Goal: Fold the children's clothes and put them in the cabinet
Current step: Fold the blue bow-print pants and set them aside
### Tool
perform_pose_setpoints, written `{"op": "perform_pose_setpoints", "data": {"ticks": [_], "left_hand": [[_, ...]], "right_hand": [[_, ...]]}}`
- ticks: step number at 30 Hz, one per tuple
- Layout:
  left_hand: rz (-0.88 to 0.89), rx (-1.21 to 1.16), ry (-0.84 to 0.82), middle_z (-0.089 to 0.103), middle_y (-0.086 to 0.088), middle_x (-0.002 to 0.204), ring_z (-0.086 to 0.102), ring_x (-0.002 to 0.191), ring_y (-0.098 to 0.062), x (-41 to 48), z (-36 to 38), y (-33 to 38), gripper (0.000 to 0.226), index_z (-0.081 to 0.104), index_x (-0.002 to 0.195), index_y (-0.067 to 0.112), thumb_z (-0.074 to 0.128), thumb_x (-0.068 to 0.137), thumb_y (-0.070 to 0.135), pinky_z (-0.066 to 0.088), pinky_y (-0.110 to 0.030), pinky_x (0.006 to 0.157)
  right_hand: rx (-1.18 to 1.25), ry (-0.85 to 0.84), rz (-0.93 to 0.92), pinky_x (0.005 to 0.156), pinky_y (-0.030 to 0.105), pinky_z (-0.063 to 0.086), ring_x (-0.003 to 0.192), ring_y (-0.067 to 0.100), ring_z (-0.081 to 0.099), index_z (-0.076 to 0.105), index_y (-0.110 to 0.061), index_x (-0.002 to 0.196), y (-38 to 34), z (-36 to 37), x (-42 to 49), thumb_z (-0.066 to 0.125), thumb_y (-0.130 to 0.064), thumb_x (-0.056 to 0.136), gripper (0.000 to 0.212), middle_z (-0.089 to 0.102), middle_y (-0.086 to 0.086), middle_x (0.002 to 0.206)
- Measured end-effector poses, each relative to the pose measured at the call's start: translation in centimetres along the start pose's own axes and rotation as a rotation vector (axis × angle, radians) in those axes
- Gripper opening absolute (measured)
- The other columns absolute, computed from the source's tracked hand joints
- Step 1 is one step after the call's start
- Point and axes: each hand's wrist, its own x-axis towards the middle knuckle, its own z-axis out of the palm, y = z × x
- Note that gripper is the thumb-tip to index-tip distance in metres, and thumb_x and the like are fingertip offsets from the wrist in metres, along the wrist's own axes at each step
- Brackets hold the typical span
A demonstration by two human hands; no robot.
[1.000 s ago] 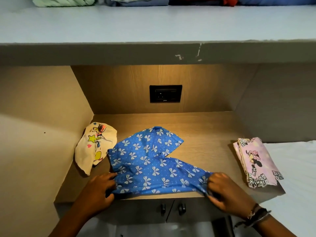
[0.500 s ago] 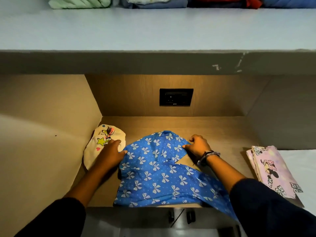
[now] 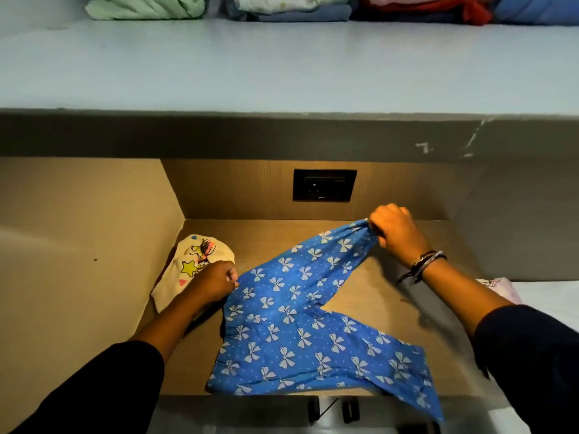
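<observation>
The blue trousers (image 3: 291,324) with white bows lie on the wooden shelf (image 3: 376,302) of the niche. One leg runs from the waist toward 1 o'clock, the other lies along the front edge toward 4 o'clock and hangs a little over it. The right hand (image 3: 396,234) is the hand nearer to the far leg: its fingers are pressed together around the bunched hem, which is lifted a little from the wood. The left hand (image 3: 216,281) pinches the waist edge at 9 o'clock of the cloth, fingers curled shut on it. So the raised leg stretches between the two hands, with its long axis from 8 to 2 o'clock. I judge the coming move must bring this leg toward 5 o'clock, onto the near leg. A cream garment (image 3: 191,267) lies just beside the left hand.
</observation>
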Motion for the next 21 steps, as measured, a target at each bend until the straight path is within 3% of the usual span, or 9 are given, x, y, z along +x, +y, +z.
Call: {"op": "perform_pose_setpoints", "data": {"ticks": [3,6,9,11,14,18,21], "left_hand": [[0.021,0.112,-0.059,0.066,-0.002,0.085,0.063,0.084,-0.023,0.8,-0.2,0.9,0.01,0.063,0.083,0.019,0.071,0.08,0.013,0.048,-0.032,0.075],[0.053,0.169,-0.082,0.063,0.001,0.08,0.062,0.078,-0.019,1.7,-0.4,2.0,0.017,0.061,0.069,0.022,0.069,0.081,0.013,0.047,-0.028,0.072],[0.102,0.142,-0.032,0.057,-0.001,0.087,0.057,0.081,-0.019,2.1,-0.1,2.6,0.017,0.059,0.072,0.021,0.065,0.085,0.012,0.046,-0.033,0.075],[0.102,0.063,-0.013,0.058,-0.001,0.084,0.057,0.079,-0.02,2.4,0.2,2.9,0.02,0.055,0.074,0.023,0.058,0.089,0.01,0.044,-0.033,0.071],[0.095,-0.04,0.057,0.057,-0.003,0.073,0.052,0.067,-0.019,2.8,-0.5,3.6,0.023,0.052,0.077,0.025,0.052,0.092,0.008,0.038,-0.03,0.061],[0.158,-0.055,0.173,0.06,-0.011,0.079,0.055,0.075,-0.027,3.3,-2.5,5.8,0.017,0.055,0.081,0.019,0.052,0.093,0.007,0.044,-0.038,0.069],[0.218,-0.061,0.203,0.062,-0.013,0.086,0.057,0.08,-0.03,2.7,-3.6,7.4,0.011,0.056,0.086,0.016,0.052,0.094,0.011,0.049,-0.045,0.073]], "right_hand": [[-0.113,-0.022,-0.067,0.068,0.044,0.047,0.075,0.036,0.061,0.068,-0.008,0.093,1.2,-0.7,-2.1,0.062,-0.01,0.065,0.029,0.062,0.013,0.081],[-0.178,-0.071,-0.078,0.071,0.039,0.038,0.079,0.034,0.06,0.069,-0.013,0.087,3.0,0.6,-6.0,0.058,-0.011,0.07,0.02,0.061,0.01,0.081],[0.002,-0.194,0.204,0.077,0.04,0.037,0.091,0.035,0.057,0.071,-0.016,0.087,4.1,2.1,-8.3,0.069,-0.004,0.073,0.019,0.063,0.009,0.089],[0.22,-0.151,0.39,0.08,0.038,0.037,0.092,0.031,0.055,0.072,-0.015,0.086,4.4,2.4,-8.3,0.066,0.001,0.078,0.018,0.063,0.007,0.09],[0.481,-0.065,0.463,0.079,0.035,0.045,0.083,0.03,0.058,0.071,-0.008,0.078,4.6,1.4,-6.5,0.063,0.012,0.074,0.022,0.06,0.006,0.083],[0.548,0.086,0.582,0.067,0.018,0.041,0.081,0.026,0.059,0.07,-0.002,0.078,5.3,-1.2,-4.2,0.064,0.013,0.074,0.017,0.065,0.016,0.087],[0.562,0.186,0.543,0.07,0.019,0.044,0.082,0.027,0.06,0.068,-0.002,0.078,4.6,-3.4,-4.5,0.063,0.014,0.074,0.018,0.066,0.02,0.091]]}}
